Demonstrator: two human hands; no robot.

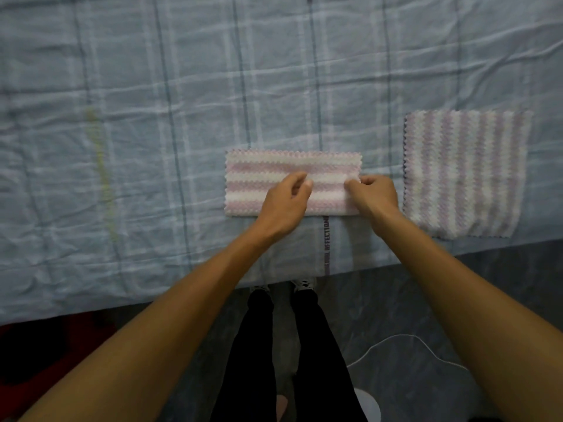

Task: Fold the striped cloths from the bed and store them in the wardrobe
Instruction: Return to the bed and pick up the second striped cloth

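Bed (122, 147) under creased pale-blue checked sheet, grey marbled floor (457, 300), white cord (396, 339), dim light

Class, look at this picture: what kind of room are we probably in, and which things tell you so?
Probably a bedroom: a checked blue bedsheet covers a wide bed, two striped cloths lie on it, and tiled floor shows beside it.

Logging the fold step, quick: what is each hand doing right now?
Left hand: fingers curled, resting on the folded pink-and-white striped cloth; grip cannot be told.
Right hand: pinching that cloth's right edge.
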